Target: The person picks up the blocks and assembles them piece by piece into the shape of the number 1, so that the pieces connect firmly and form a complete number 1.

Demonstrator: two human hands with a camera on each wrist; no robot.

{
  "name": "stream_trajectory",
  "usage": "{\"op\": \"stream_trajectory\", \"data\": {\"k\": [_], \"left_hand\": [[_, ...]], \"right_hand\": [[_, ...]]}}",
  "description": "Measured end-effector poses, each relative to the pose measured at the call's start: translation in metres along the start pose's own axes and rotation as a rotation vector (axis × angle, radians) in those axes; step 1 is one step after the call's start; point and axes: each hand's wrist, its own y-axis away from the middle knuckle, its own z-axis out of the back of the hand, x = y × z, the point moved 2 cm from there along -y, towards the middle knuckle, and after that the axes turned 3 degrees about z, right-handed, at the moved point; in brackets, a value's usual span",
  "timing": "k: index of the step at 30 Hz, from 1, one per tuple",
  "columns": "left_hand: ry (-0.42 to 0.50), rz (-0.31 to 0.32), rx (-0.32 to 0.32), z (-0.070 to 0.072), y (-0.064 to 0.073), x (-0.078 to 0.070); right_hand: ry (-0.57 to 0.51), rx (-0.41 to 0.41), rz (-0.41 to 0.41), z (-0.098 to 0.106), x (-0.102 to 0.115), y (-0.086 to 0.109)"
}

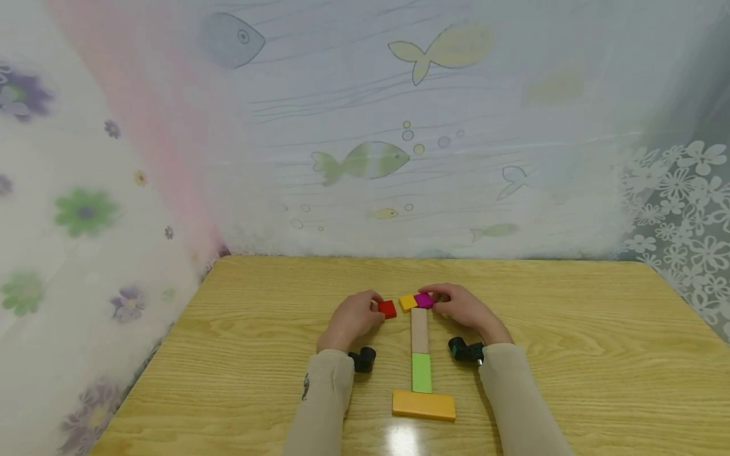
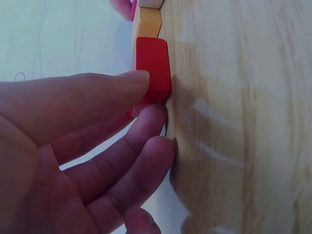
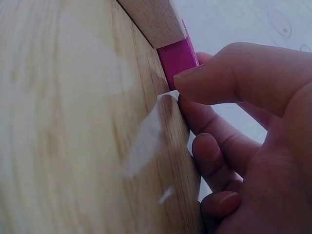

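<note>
My left hand [image 1: 353, 318] pinches a small red block [image 1: 388, 309] between thumb and fingers, low on the table. Just right of it lies a yellow block [image 1: 407, 303], a narrow gap between them in the head view. A magenta block [image 1: 424, 300] sits against the yellow one, and my right hand [image 1: 464, 309] grips its right end; the right wrist view shows the thumb on the magenta block [image 3: 178, 61]. Below these two, a plain wooden block [image 1: 419, 330] and a green block [image 1: 421, 373] form a column, ending at a wide orange block [image 1: 424, 405] laid crosswise.
The wood-grain table [image 1: 593, 354] extends to both sides of the arms. Black wrist-worn devices [image 1: 364, 360] show beside both sleeves, close to the tabletop. Behind the table hangs a pale curtain [image 1: 353, 88] printed with fish.
</note>
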Motion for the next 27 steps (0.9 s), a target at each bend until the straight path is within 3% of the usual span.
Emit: {"op": "stream_trajectory", "data": {"k": [27], "left_hand": [[0.008,0.004,-0.03,-0.0083,-0.0015,-0.0067]], "right_hand": [[-0.007,0.0,-0.008,-0.0003,0.0001,0.0007]]}}
